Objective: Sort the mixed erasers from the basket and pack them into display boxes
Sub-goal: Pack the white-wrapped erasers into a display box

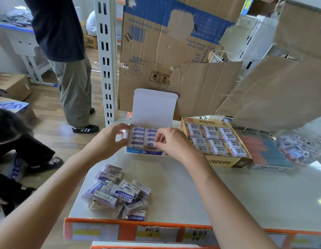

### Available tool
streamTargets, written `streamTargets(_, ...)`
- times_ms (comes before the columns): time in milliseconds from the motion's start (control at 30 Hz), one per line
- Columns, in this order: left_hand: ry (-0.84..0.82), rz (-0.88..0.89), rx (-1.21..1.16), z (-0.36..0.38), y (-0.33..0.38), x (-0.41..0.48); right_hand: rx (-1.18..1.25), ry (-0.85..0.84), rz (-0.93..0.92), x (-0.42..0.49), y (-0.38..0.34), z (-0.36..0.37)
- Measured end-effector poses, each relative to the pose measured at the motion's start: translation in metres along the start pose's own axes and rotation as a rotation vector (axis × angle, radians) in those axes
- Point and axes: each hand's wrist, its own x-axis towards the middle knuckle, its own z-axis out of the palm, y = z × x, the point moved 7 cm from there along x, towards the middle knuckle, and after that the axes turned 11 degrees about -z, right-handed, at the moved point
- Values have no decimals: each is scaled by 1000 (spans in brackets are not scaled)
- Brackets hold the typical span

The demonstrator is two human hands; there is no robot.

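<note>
my left hand point(111, 139) grips the blue box point(144, 152) by its side; right hand point(167, 142) pinches an eraser point(150, 144) at its right row. i'd seat it flat, label up, matching neighbours.

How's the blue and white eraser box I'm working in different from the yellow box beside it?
The blue-and-white box has a white lid standing up behind it; the yellow box shows none. The blue-and-white box holds blue-sleeved erasers printed ERASER; the yellow box, white erasers marked 2B. The left hand grips the blue-and-white box, the right hand pinches an eraser in it; the yellow box is untouched. Both sit open on the shelf.
</note>
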Motion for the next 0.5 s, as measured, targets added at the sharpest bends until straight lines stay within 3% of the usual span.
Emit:
streamTargets(100, 13, 73, 37, -15, 2, -12, 14, 69, -39, -8, -7, -5)
streamTargets(300, -371, 69, 212, -4, -1, -41, 126, 113, -66, -20, -15, 0)
streamTargets(500, -382, 43, 241, 2, -6, -48, 161, 169, -102, -32, -20, 1)
